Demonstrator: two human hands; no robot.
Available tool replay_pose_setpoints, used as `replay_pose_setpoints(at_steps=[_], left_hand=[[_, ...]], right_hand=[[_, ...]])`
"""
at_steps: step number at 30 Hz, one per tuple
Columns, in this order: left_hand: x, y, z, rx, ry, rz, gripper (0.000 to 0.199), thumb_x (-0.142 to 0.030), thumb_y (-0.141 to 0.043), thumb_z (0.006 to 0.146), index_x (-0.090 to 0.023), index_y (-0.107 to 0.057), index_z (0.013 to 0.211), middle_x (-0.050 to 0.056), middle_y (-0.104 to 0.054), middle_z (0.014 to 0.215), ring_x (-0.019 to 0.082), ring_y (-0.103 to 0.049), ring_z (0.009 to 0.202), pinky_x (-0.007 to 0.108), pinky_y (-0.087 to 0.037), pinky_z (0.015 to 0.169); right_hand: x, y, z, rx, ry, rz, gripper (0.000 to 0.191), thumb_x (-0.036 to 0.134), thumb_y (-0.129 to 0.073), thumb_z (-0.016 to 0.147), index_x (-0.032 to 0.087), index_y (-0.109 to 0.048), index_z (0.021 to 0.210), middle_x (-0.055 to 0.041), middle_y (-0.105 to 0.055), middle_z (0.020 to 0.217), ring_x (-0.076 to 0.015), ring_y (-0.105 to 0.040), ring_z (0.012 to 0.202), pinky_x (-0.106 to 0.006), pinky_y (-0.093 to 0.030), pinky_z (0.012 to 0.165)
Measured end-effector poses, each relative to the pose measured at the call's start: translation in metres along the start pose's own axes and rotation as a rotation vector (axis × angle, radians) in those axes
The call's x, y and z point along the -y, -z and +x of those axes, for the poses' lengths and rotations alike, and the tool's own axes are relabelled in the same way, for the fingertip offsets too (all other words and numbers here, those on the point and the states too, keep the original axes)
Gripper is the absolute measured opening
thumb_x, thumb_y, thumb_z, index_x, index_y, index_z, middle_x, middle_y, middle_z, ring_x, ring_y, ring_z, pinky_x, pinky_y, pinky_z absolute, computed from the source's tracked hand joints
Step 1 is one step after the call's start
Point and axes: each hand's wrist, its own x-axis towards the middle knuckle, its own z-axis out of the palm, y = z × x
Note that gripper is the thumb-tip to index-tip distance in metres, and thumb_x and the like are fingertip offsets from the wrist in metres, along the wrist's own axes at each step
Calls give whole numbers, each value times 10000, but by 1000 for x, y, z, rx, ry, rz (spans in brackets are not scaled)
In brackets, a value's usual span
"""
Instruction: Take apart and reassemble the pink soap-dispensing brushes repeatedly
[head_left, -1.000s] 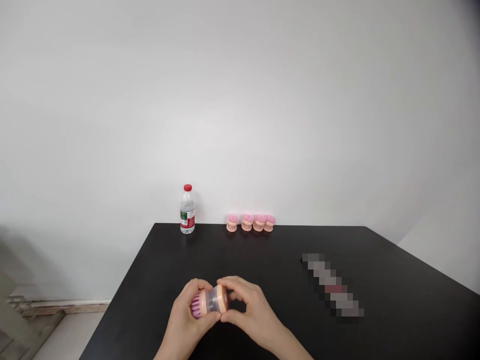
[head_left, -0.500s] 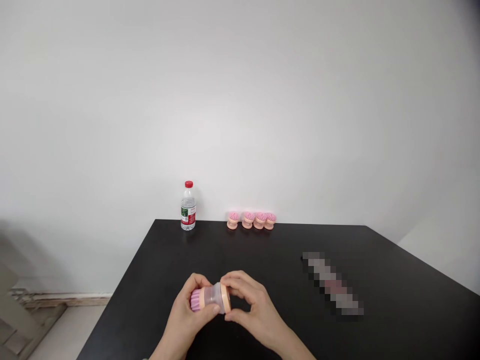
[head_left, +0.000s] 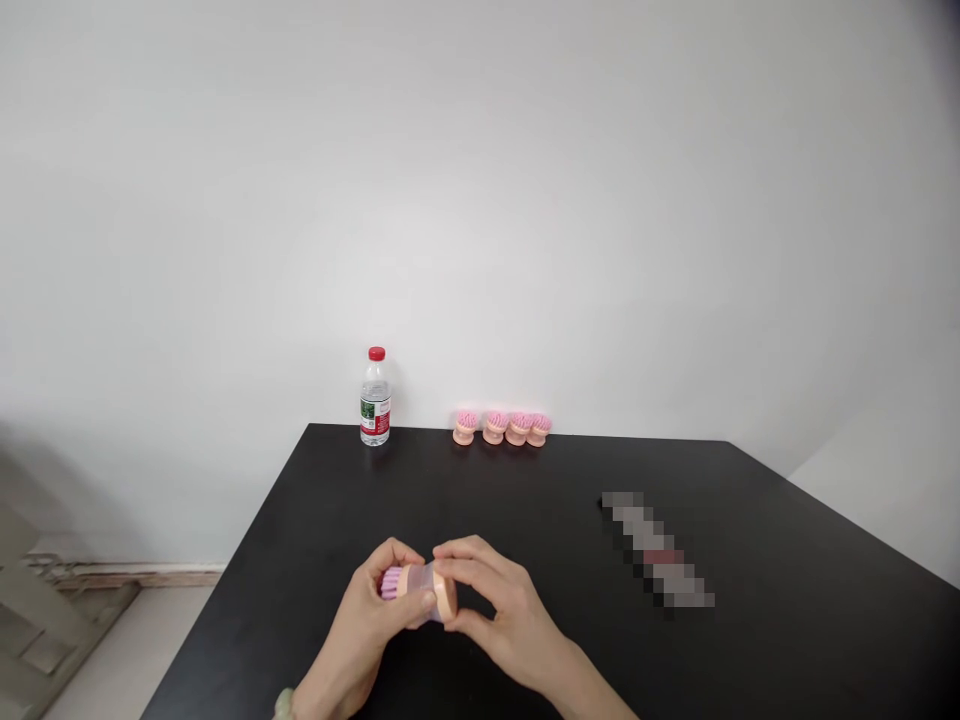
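Observation:
A small brush (head_left: 421, 580) with pink bristles, a clear middle and a peach base lies sideways between my hands, above the near part of the black table (head_left: 450, 480). My left hand (head_left: 369, 605) is wrapped round its bristle end and clear middle, the thumb along the near side. The fingertips and thumb of my right hand (head_left: 504, 615) pinch the peach base at the right end. The bristles point left, partly covered by my left fingers.
Several like brushes (head_left: 495, 428) stand bristles up in a row at the back edge, by the wall. Left of them is a water bottle (head_left: 376, 405) with a red cap. A blurred-out long object (head_left: 660, 555) lies on the right.
The view has tilted slightly, so the table and the things on it sit higher. My right hand has shifted a little left on the base, and both hands still hold the brush.

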Motion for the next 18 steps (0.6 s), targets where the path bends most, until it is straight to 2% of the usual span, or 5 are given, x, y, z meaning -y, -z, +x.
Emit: replay_pose_setpoints(at_steps=[6, 9, 11, 14, 18], left_hand=[[2, 2, -1, 11, -39, 21, 459, -410, -916, 567, -197, -616, 841, -33, -614, 731, 114, -467, 663, 227, -363, 616], [2, -3, -2, 46, -85, 48, 496, -382, -947, 504, -205, -637, 849, -6, -664, 840, 144, -522, 723, 245, -398, 650], [3, -6, -2, 54, -89, 33, 522, -377, -958, 480, -210, -645, 863, -1, -676, 862, 149, -530, 728, 245, -397, 645], [4, -7, -2, 23, -78, -16, 515, -403, -950, 497, -209, -645, 864, -12, -667, 808, 129, -501, 692, 229, -366, 619], [2, -4, -1, -43, -88, -98, 505, -403, -948, 519, -205, -646, 873, -15, -663, 798, 129, -521, 716, 226, -383, 660]], right_hand=[[-1, -5, -3, -30, -113, -38, 407, 540, -741, 830, 158, -690, 962, -76, -699, 851, -199, -668, 724, -300, -568, 659], [-2, -8, -3, -29, -299, -67, 636, 781, -551, 825, 181, -574, 616, 4, -553, 574, -133, -512, 496, -258, -435, 480], [-5, -8, -3, -17, -338, -73, 755, 857, -349, 850, 182, -560, 586, 5, -522, 549, -135, -490, 492, -266, -414, 491], [-10, -5, -5, -28, -285, 48, 855, 879, -253, 843, 173, -696, 1031, -63, -666, 813, -185, -612, 646, -290, -503, 571], [-14, 1, -6, -15, -190, 157, 894, 838, -517, 782, 259, -457, 1462, -143, -591, 1317, -260, -662, 1011, -342, -600, 757]])
